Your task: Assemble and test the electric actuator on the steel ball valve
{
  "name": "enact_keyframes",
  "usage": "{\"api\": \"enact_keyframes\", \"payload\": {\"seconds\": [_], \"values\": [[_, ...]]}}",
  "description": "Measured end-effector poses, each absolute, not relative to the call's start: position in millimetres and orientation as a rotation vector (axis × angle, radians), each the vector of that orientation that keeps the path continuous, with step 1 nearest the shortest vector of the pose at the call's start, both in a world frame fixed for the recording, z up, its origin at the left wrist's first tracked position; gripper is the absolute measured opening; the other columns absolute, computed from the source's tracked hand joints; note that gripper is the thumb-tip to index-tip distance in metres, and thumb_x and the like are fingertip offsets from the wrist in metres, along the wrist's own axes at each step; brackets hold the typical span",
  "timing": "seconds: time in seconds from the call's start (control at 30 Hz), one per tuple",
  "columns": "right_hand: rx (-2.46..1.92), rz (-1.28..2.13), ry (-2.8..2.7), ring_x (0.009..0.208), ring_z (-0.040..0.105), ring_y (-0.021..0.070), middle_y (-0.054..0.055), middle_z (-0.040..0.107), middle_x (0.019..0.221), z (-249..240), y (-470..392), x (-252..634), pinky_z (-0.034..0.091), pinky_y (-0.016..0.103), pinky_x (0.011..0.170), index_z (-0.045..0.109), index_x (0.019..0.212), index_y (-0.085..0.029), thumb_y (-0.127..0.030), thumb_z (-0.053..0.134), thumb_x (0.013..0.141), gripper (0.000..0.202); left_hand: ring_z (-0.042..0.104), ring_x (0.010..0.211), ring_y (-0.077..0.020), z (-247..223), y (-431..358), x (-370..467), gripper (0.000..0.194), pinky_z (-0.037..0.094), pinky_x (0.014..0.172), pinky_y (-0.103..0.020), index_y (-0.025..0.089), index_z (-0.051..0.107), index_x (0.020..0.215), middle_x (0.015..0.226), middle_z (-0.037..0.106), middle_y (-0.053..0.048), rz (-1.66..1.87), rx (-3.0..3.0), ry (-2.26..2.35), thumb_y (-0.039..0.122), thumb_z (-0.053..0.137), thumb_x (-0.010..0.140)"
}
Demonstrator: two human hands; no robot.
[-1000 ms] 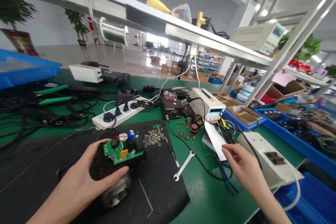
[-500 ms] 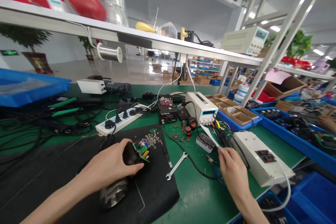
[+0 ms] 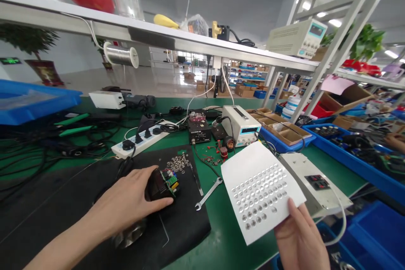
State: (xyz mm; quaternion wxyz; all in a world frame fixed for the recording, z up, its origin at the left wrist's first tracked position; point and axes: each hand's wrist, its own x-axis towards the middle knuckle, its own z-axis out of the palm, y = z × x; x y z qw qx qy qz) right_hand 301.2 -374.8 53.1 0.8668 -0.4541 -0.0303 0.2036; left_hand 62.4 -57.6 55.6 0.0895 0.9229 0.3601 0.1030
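Observation:
My left hand (image 3: 133, 198) is wrapped round a black housing (image 3: 155, 183) with a green circuit board (image 3: 171, 180) showing at its open end. Below it, a shiny metal reflector-like part (image 3: 129, 236) is partly hidden by my forearm. In my right hand (image 3: 300, 236), thumb on top, is a white sheet (image 3: 262, 185) with rows of small clear round dots, held tilted over the bench. An open-end wrench (image 3: 209, 194), tweezers (image 3: 196, 179) and a bent hex key (image 3: 164, 232) lie between the hands, near a heap of small metal nuts or rings (image 3: 177, 163).
A white power strip (image 3: 142, 139) and black soldering station (image 3: 198, 128) stand behind the black mat (image 3: 186, 232). Farther right are a bench power supply (image 3: 242, 126), a white switch box (image 3: 316, 185) and blue trays (image 3: 335, 156). A shelf (image 3: 190, 46) spans above.
My right hand has lifted the white sheet and turned it face-on, nearer me, so its rows of dots show. My left hand keeps its hold on the black housing. The view has shifted slightly.

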Motion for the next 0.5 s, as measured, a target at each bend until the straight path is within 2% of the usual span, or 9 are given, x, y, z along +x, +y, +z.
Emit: {"api": "enact_keyframes", "payload": {"seconds": [0.07,0.13,0.17,0.23,0.27,0.37,0.5], "values": [[-0.900,0.524,-0.023,0.124,0.067,0.0283,0.008,0.066,0.143,46,-375,295,0.062,0.041,0.095,0.056,0.148,-0.031,-0.042,0.072,0.091,0.060,0.053,0.133,-0.0445,58,-79,60,0.092,0.043,0.111,-0.059,0.020,0.055,0.142,0.145,0.058,-0.018,0.589,2.781,0.995,0.081,0.067,0.075],[-0.848,0.604,-0.001,0.127,0.066,0.0285,0.008,0.064,0.146,39,-374,289,0.060,0.043,0.099,0.054,0.150,-0.032,-0.041,0.072,0.091,0.062,0.056,0.132,-0.0364,60,-113,62,0.066,0.043,0.116,-0.054,0.026,0.060,0.135,0.140,0.062,-0.010,0.929,2.676,0.934,0.071,0.062,0.087],[-0.825,0.637,0.012,0.129,0.064,0.0285,0.008,0.063,0.147,36,-374,286,0.058,0.045,0.103,0.052,0.151,-0.033,-0.042,0.071,0.092,0.063,0.060,0.128,-0.0317,60,-132,63,0.053,0.048,0.113,-0.047,0.028,0.062,0.130,0.136,0.064,-0.007,1.021,2.585,0.896,0.064,0.061,0.091],[-0.785,0.690,0.053,0.133,0.062,0.0287,0.006,0.062,0.149,27,-374,283,0.054,0.048,0.108,0.053,0.150,-0.035,-0.046,0.070,0.092,0.061,0.066,0.119,-0.0234,58,-171,70,0.037,0.062,0.087,-0.028,0.031,0.065,0.126,0.133,0.066,-0.003,0.990,2.391,0.829,0.054,0.060,0.096],[-0.765,0.724,0.078,0.134,0.061,0.0292,0.005,0.062,0.148,23,-374,282,0.053,0.051,0.110,0.055,0.148,-0.036,-0.049,0.070,0.092,0.059,0.070,0.111,-0.0207,56,-189,75,0.034,0.063,0.080,-0.024,0.031,0.065,0.125,0.129,0.068,-0.002,0.959,2.294,0.804,0.050,0.061,0.097],[-0.707,0.855,0.127,0.136,0.059,0.0320,0.004,0.064,0.146,10,-378,282,0.049,0.057,0.112,0.066,0.138,-0.036,-0.057,0.068,0.091,0.051,0.075,0.087,-0.0157,42,-227,90,0.030,0.064,0.079,-0.021,0.030,0.067,0.124,0.105,0.076,-0.001,0.867,1.976,0.782,0.045,0.062,0.098],[-0.699,0.993,0.097,0.135,0.059,0.0354,0.005,0.067,0.142,3,-386,275,0.051,0.061,0.109,0.074,0.126,-0.035,-0.066,0.065,0.089,0.050,0.078,0.095,-0.0177,25,-250,103,0.031,0.063,0.085,-0.021,0.026,0.070,0.122,0.106,0.079,-0.003,0.807,1.680,0.723,0.044,0.065,0.096]]}}
